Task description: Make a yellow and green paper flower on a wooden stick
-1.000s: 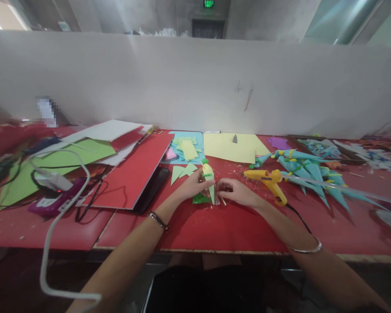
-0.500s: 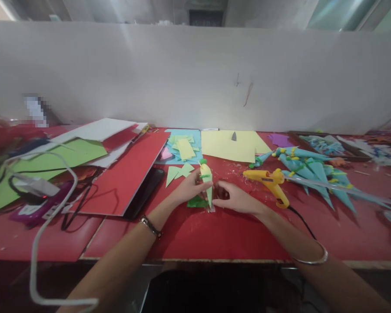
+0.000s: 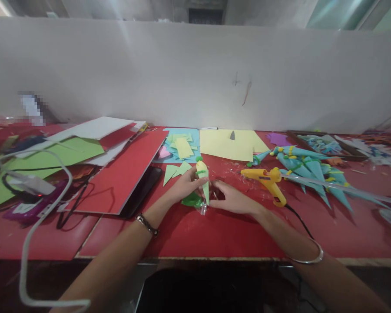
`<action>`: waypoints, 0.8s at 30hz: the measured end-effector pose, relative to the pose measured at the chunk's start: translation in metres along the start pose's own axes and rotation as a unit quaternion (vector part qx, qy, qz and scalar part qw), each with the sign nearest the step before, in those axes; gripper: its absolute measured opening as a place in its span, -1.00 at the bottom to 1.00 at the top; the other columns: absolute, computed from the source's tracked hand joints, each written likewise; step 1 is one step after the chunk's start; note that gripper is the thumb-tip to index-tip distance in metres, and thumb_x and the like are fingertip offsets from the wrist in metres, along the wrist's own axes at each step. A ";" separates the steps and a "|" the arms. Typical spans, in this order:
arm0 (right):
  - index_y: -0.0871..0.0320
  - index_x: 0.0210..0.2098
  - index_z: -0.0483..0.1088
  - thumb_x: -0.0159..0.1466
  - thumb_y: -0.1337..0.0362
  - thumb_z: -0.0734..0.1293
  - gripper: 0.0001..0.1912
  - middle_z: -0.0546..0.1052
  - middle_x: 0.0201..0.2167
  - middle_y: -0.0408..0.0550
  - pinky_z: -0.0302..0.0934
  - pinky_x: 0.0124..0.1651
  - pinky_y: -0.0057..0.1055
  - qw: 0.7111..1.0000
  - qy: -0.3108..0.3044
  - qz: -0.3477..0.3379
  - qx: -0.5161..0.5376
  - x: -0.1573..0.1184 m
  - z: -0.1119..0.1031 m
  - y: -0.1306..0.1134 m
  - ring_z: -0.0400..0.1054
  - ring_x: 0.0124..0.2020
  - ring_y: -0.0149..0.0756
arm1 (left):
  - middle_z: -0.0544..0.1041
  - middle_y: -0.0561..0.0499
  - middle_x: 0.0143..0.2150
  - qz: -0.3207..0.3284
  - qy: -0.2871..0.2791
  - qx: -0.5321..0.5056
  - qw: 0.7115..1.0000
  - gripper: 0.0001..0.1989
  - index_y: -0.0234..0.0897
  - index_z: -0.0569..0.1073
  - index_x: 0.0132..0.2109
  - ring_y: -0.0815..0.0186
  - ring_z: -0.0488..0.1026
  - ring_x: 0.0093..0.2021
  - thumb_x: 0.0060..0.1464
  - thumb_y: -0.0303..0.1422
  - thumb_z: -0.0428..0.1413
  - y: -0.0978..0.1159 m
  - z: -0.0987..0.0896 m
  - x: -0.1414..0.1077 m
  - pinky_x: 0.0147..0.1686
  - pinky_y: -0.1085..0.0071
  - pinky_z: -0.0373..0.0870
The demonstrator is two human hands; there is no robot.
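Note:
A small pale green paper cone [image 3: 205,188] points downward, with a yellow and green top and a green pom-pom [image 3: 199,159]. My left hand [image 3: 189,184] is closed round its upper part, thumb across the front. Close by on the right, my right hand [image 3: 233,198] has its fingers curved and the thumb apart from them, near the cone's lower end. I cannot tell whether its far fingers touch the cone. Under the hands lies a shiny green packet [image 3: 192,200] with clear plastic at its end. Pale green paper pieces [image 3: 171,173] lie beyond my left hand.
A yellow glue gun [image 3: 267,179] with a long clear glue stick lies right of my hands. Several blue paper cones [image 3: 316,169] are heaped beyond it. Yellow paper [image 3: 228,145] lies at the back. Left are a red board [image 3: 117,178], a purple power strip [image 3: 32,208] and a white cable.
The cone has shifted slightly left in my left hand, and its tip has tilted a little. More of the green packet and its clear plastic shows. The whole view has slid slightly.

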State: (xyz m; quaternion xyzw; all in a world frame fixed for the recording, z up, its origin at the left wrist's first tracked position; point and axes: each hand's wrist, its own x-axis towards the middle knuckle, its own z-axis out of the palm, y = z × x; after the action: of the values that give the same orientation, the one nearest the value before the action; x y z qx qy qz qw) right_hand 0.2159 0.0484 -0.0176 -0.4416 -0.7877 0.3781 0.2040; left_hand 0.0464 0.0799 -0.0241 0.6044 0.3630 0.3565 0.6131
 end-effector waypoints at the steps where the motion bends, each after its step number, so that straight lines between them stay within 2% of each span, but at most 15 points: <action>1: 0.22 -0.27 0.26 0.07 0.21 0.29 -0.73 0.31 -0.38 -0.10 0.13 -0.35 -0.42 1.000 0.001 -0.008 -0.009 0.000 0.000 0.001 0.17 -0.41 -0.40 | 0.39 0.12 -0.49 0.000 0.002 -0.005 1.000 -0.57 -0.30 0.21 -0.11 0.48 0.37 -0.60 -0.10 -0.19 0.11 0.000 0.000 0.000 -0.60 0.55 0.34; 7: 0.22 -0.36 0.30 0.06 0.22 0.29 -0.80 0.29 -0.42 -0.11 0.11 -0.37 -0.44 0.999 0.022 -0.029 -0.029 0.004 0.003 0.007 0.15 -0.43 -0.41 | 0.37 0.14 -0.52 -0.006 0.014 -0.015 1.000 -0.57 -0.32 0.25 -0.12 0.47 0.35 -0.59 -0.11 -0.20 0.12 0.001 0.002 0.000 -0.57 0.52 0.34; 12: 0.17 -0.41 0.20 0.08 0.29 0.24 -0.89 0.31 -0.50 -0.19 0.11 -0.43 -0.46 0.995 0.080 -0.013 0.064 0.008 0.010 0.017 0.19 -0.50 -0.45 | 0.37 0.11 -0.53 0.001 0.007 -0.013 1.000 -0.54 -0.34 0.25 -0.10 0.42 0.37 -0.55 -0.13 -0.19 0.13 0.002 0.003 0.000 -0.54 0.47 0.36; 16: 0.14 -0.52 0.12 0.02 0.34 0.25 -0.86 0.28 -0.58 -0.25 0.10 -0.46 -0.47 0.984 0.140 -0.004 0.112 0.011 0.012 0.023 0.19 -0.55 -0.45 | 0.37 0.11 -0.54 0.000 0.002 -0.015 1.000 -0.52 -0.34 0.25 -0.10 0.41 0.38 -0.55 -0.14 -0.16 0.13 0.001 0.003 0.000 -0.54 0.46 0.36; 20: 0.18 -0.50 0.27 0.04 0.36 0.21 -0.98 0.39 -0.51 -0.16 0.15 -0.33 -0.42 0.985 0.115 -0.032 0.128 0.011 0.009 0.020 0.28 -0.43 -0.38 | 0.37 0.11 -0.52 0.001 0.000 -0.021 1.000 -0.55 -0.33 0.26 -0.14 0.43 0.37 -0.55 -0.14 -0.16 0.13 0.000 0.003 0.000 -0.53 0.48 0.37; 24: 0.18 -0.48 0.35 0.05 0.38 0.22 -0.92 0.37 -0.49 -0.14 0.14 -0.31 -0.42 0.990 0.115 -0.061 0.060 0.010 0.007 0.017 0.26 -0.40 -0.36 | 0.34 0.12 -0.51 0.002 0.021 -0.038 0.999 -0.59 -0.32 0.27 -0.19 0.47 0.33 -0.54 -0.16 -0.18 0.15 0.000 0.005 0.001 -0.50 0.49 0.38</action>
State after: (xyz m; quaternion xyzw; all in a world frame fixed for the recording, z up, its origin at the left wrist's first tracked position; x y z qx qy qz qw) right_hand 0.2147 0.0595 -0.0355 -0.4203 -0.7604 0.3580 0.3421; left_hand 0.0506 0.0781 -0.0240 0.5739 0.3610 0.3834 0.6272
